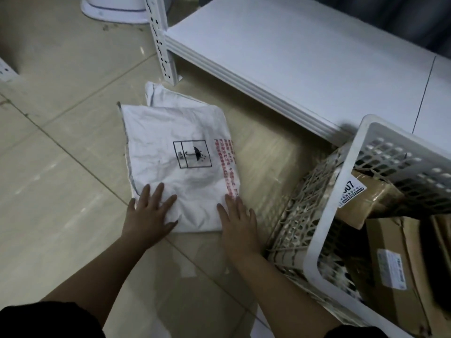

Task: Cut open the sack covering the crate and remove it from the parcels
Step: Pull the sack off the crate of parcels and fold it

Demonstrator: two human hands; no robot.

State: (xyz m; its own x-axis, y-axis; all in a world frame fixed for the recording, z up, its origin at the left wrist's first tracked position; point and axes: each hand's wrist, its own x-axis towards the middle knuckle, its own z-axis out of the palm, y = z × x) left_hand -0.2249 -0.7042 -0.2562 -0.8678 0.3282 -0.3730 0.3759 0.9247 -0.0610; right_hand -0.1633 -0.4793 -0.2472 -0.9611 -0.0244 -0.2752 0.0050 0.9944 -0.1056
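From my remote seat, the biggest thing in view is the white shelf (305, 62) running from twelve o'clock toward three, standing on the tiled floor (48, 154). At four o'clock sits the white crate (334, 203), uncovered, with brown parcels (390, 259) showing inside it, so I judge the cutting and removal already done. The sack (175, 162) lies folded flat on the floor at the centre, well apart from the crate. What seems left is only tidying it; a second fold or layer pokes out at its far edge, though the blur keeps me from saying which. My left hand (148, 211) rests spread flat on the sack's near left corner, and my right hand (238, 218) presses flat, fingers straight, on its near right corner.
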